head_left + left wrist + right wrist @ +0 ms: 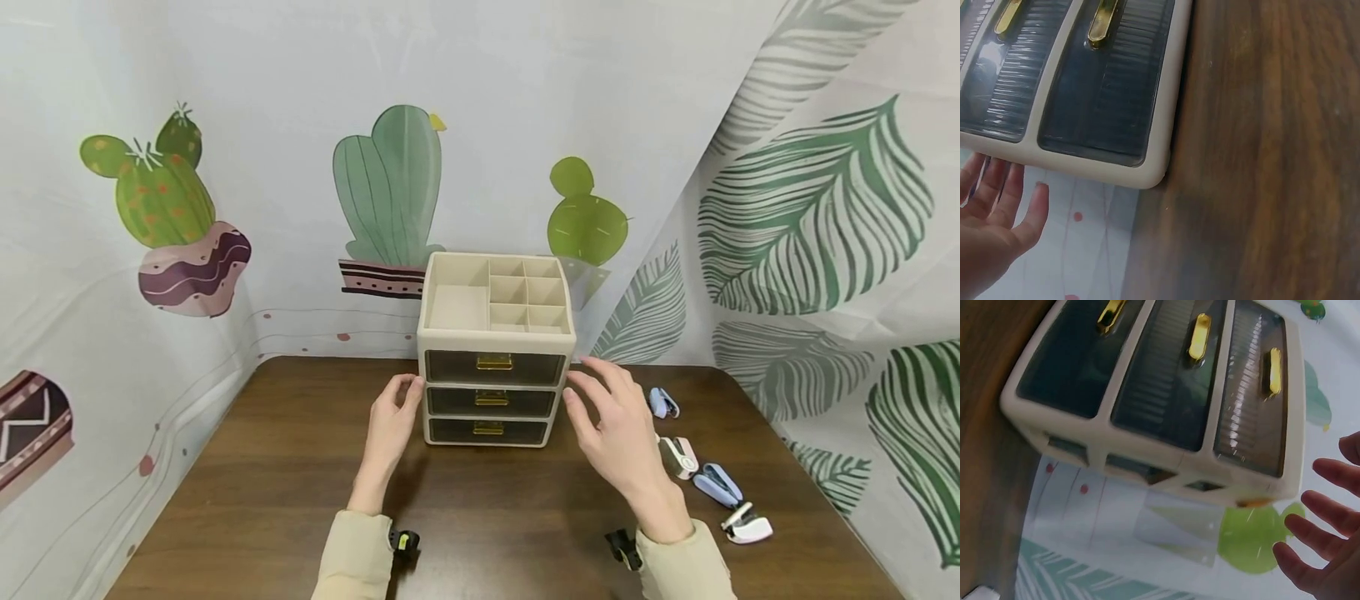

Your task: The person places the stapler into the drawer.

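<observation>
A cream three-drawer organiser (495,350) with dark drawer fronts and gold handles stands at the back middle of the wooden table (300,500). Its top holds several open compartments. My left hand (396,412) rests at the organiser's left side with straight fingers, touching or nearly touching the frame (1147,169). My right hand (607,408) hovers just off the organiser's right side, fingers spread and relaxed, holding nothing. In the right wrist view the drawers (1166,381) are all closed and my fingers (1325,515) stay apart from the case.
Several small staplers lie on the table at right: a blue one (663,402), a white one (678,456), another blue one (718,485) and a white one (747,525). Printed cactus and leaf cloth walls enclose the table on the back and both sides.
</observation>
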### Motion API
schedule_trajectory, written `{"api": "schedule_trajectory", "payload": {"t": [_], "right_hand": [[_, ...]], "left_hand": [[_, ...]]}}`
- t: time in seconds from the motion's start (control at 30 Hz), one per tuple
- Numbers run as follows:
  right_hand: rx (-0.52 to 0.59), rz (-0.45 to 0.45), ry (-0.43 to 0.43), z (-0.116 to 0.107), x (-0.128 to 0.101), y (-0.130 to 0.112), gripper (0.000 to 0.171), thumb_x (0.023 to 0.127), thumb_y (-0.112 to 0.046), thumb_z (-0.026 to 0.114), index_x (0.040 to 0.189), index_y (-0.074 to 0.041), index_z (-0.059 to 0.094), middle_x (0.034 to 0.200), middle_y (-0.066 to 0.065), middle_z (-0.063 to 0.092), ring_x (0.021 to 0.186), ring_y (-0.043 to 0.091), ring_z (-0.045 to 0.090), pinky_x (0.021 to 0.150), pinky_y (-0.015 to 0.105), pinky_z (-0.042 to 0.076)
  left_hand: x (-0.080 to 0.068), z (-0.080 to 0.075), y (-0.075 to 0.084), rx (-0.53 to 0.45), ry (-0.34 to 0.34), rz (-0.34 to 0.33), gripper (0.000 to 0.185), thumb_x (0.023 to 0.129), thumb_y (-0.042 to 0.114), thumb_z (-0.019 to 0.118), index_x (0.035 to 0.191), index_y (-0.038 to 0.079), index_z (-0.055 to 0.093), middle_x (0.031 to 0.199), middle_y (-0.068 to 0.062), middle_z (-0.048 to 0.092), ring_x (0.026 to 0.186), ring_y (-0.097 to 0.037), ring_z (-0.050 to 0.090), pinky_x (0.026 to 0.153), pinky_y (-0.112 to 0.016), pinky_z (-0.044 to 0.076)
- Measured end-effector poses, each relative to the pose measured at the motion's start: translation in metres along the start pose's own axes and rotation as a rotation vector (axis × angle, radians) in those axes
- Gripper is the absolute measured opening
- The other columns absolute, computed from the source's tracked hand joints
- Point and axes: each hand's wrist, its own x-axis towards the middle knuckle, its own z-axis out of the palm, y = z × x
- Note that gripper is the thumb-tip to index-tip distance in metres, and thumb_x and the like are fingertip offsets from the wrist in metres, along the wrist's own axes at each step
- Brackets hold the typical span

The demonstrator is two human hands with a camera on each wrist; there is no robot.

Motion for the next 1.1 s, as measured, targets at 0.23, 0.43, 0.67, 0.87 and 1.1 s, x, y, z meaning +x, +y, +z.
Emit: {"api": "schedule_trajectory", "payload": {"t": [0.23, 0.43, 0.67, 0.87, 1.1], "right_hand": [[0.052, -0.055, 0.017, 0.012, 0.015, -0.014, 0.023, 0.093, -0.019, 0.061, 0.105, -0.004, 0.072, 0.118, 0.013, 0.063, 0.106, 0.032, 0.056, 0.081, 0.048, 0.043], [0.077, -0.078, 0.034, 0.028, 0.025, -0.021, 0.018, 0.090, -0.015, 0.066, 0.103, -0.005, 0.072, 0.107, 0.009, 0.065, 0.099, 0.027, 0.058, 0.082, 0.042, 0.046], [0.063, -0.058, 0.048, 0.059, 0.030, -0.033, 0.016, 0.087, -0.015, 0.073, 0.102, -0.007, 0.073, 0.096, 0.003, 0.064, 0.090, 0.021, 0.061, 0.074, 0.037, 0.052], [-0.004, -0.059, 0.070, 0.076, 0.030, -0.033, 0.018, 0.083, -0.015, 0.079, 0.099, -0.010, 0.073, 0.085, 0.000, 0.062, 0.076, 0.017, 0.060, 0.054, 0.034, 0.050], [-0.045, -0.072, 0.073, 0.083, 0.027, -0.023, 0.016, 0.083, -0.014, 0.079, 0.098, -0.011, 0.072, 0.083, 0.000, 0.061, 0.072, 0.016, 0.059, 0.050, 0.032, 0.048]], "left_hand": [[0.005, 0.009, -0.010, -0.197, -0.031, -0.064, 0.031, 0.100, 0.028, 0.059, 0.112, 0.000, 0.061, 0.099, -0.010, 0.061, 0.092, -0.017, 0.056, 0.082, -0.038, 0.053], [0.007, 0.014, -0.015, -0.280, -0.028, -0.068, 0.029, 0.099, 0.025, 0.060, 0.111, -0.001, 0.062, 0.094, -0.004, 0.061, 0.089, -0.014, 0.056, 0.083, -0.045, 0.052], [0.007, 0.003, -0.016, -0.277, -0.030, -0.092, 0.029, 0.100, 0.023, 0.058, 0.113, -0.003, 0.061, 0.097, -0.002, 0.061, 0.092, -0.013, 0.055, 0.083, -0.039, 0.052], [0.005, -0.002, -0.006, -0.318, -0.076, -0.127, 0.028, 0.101, 0.017, 0.056, 0.115, -0.007, 0.060, 0.097, -0.001, 0.060, 0.092, -0.013, 0.055, 0.088, -0.043, 0.050], [-0.002, -0.003, 0.020, -0.322, -0.098, -0.122, 0.026, 0.101, 0.012, 0.055, 0.112, -0.011, 0.059, 0.094, -0.001, 0.060, 0.091, -0.014, 0.055, 0.079, -0.028, 0.050]]}}
